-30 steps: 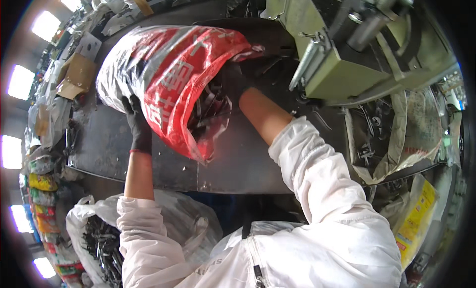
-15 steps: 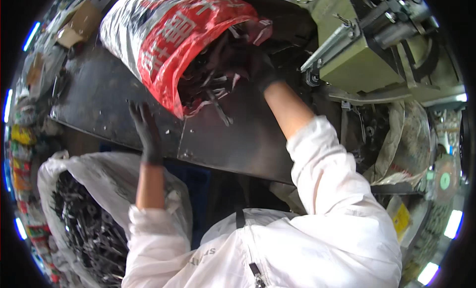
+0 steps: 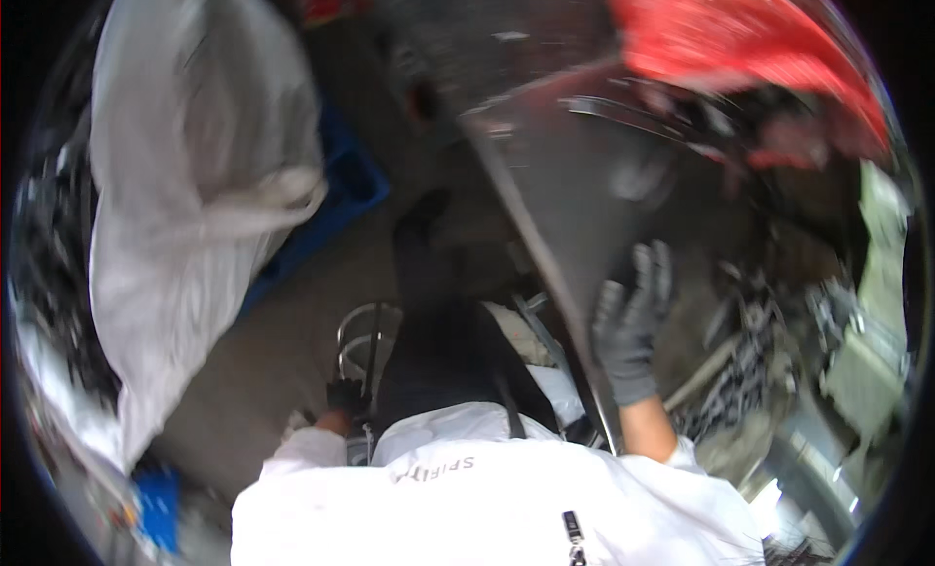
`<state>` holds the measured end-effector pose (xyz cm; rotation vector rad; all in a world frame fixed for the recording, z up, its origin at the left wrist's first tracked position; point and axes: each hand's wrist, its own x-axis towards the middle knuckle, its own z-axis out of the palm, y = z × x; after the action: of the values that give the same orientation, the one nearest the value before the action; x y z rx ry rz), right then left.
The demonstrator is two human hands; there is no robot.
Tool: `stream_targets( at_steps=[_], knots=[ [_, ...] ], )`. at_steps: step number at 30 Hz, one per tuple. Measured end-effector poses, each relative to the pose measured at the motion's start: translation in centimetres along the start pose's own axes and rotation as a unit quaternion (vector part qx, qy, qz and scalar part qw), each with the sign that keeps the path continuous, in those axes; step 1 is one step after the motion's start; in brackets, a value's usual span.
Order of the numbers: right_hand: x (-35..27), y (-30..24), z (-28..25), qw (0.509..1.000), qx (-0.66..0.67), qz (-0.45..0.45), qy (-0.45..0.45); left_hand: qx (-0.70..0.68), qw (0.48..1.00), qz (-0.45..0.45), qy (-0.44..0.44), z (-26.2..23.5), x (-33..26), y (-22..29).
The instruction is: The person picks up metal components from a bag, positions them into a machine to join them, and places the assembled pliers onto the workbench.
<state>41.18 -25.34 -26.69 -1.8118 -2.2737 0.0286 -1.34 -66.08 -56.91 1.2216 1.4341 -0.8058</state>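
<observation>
My right hand (image 3: 631, 322), in a grey glove, lies over the edge of the dark metal table (image 3: 575, 206) with its fingers stretched out and nothing in them. Beyond it, a red plastic bag (image 3: 740, 40) rests on its side at the far right, its mouth facing me. Dark strip-like pieces (image 3: 623, 113) stick out of that mouth onto the table. Low beside my left thigh hangs my left hand (image 3: 348, 396) in a dark glove, next to a bent metal loop (image 3: 365, 337). Its fingers are too dark and blurred to show whether they grip the loop.
A big whitish sack (image 3: 195, 225) stands on my left, with dark pieces (image 3: 58, 274) beyond it. A blue pallet (image 3: 346, 181) sits on the floor behind the sack. Pale green machine parts (image 3: 867, 371) and a heap of dark metal pieces (image 3: 750, 361) are at the right.
The view has swung left and down. My right hand has come out of the red bag to the table edge. My left hand has dropped from over the table to beside my leg.
</observation>
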Motion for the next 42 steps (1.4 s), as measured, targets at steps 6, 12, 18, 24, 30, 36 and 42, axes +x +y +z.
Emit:
stream_targets(
  at_steps=[6, 12, 18, 24, 30, 36, 42],
  knots=[
    [0.9, -2.3, 4.1, 0.999, -0.010, -0.036, -0.020, -0.193, 0.975, -0.089, -0.066, 5.6, 1.0, -2.8],
    [1.2, -1.5, 2.3, 0.996, -0.044, -0.059, -0.046, -0.154, 0.970, -0.159, -0.100, 10.6, 0.7, -0.8],
    [1.1, -0.7, 2.1, 0.997, -0.036, -0.032, -0.063, -0.189, 0.967, -0.129, -0.110, 3.9, 0.4, 2.9],
    [2.4, 0.0, 0.6, 0.995, -0.027, -0.039, -0.090, -0.084, 0.995, -0.025, -0.041, -9.3, 0.7, 2.7],
    [3.1, 0.4, 0.0, 0.994, 0.030, -0.022, -0.101, 0.057, 0.993, 0.100, -0.002, -21.6, -0.7, -0.6],
    [3.0, 0.9, -1.5, 0.998, 0.046, -0.001, -0.048, 0.198, 0.953, 0.225, 0.043, -32.8, 4.0, -4.2],
    [2.0, 1.3, -1.5, 0.997, 0.074, 0.019, -0.032, 0.324, 0.885, 0.327, 0.064, -42.6, 10.1, -5.5]
  ],
)
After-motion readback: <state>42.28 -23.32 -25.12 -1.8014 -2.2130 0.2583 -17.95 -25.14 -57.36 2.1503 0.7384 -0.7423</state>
